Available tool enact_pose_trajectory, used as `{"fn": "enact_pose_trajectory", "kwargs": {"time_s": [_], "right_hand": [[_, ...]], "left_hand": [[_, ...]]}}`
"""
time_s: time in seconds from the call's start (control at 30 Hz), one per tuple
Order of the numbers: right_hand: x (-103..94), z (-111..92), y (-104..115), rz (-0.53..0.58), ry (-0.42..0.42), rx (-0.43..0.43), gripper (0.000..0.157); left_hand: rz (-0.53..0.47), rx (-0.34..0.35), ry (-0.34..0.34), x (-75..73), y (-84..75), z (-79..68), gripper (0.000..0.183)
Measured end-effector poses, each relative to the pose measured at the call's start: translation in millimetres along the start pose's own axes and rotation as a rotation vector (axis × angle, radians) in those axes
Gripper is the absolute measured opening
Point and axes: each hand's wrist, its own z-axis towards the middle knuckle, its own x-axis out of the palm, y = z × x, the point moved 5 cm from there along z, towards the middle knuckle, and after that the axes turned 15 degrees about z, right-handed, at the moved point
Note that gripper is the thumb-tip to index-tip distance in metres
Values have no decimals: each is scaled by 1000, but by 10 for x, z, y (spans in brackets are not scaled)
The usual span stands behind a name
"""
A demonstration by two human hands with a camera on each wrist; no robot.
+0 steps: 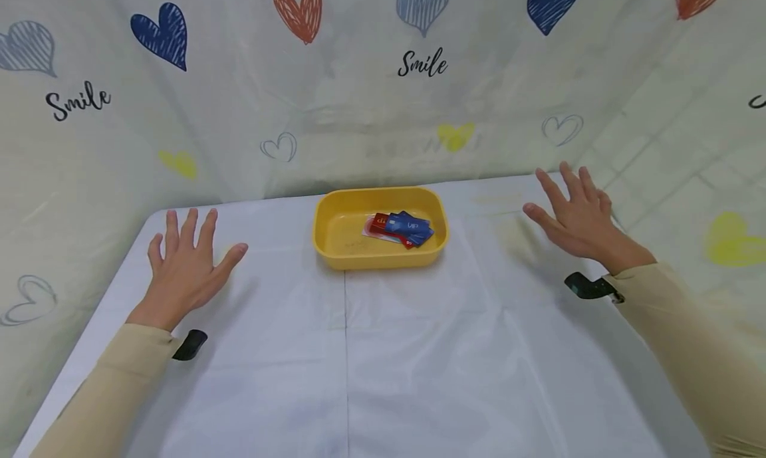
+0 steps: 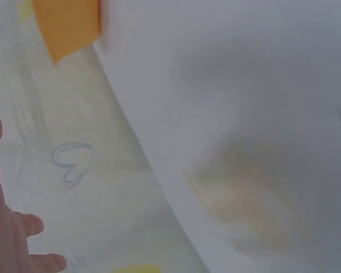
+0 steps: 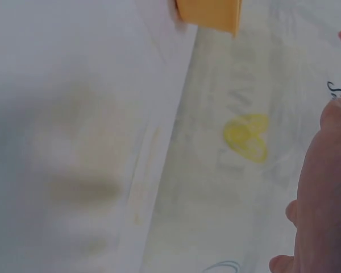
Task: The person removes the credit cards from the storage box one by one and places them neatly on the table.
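Note:
In the head view, a yellow rectangular tray (image 1: 335, 248) stands near the back edge of the table. Several blue and red cards (image 1: 409, 225) lie overlapping in its right half; the top blue one bears white lettering. My left hand (image 1: 187, 265) is spread above the table to the left of the tray, holding nothing. On the other side my right hand (image 1: 577, 215) is also spread and holds nothing. Both are well apart from the tray. Each wrist view catches part of a hand and a corner of the tray (image 2: 71, 25).
A white cloth with a centre crease covers the table (image 1: 389, 351). Behind it hangs a pale curtain (image 1: 359, 79) printed with hearts and the word "Smile", which also runs down both sides. Dark bands (image 1: 190, 345) sit at both wrists.

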Motion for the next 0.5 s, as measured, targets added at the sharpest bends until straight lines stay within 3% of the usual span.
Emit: {"fn": "enact_pose_trajectory", "kwargs": {"time_s": [0.5], "right_hand": [[106,166,233,37,15,-29,87]], "left_hand": [[-8,13,20,-8,-262,184,101]]}}
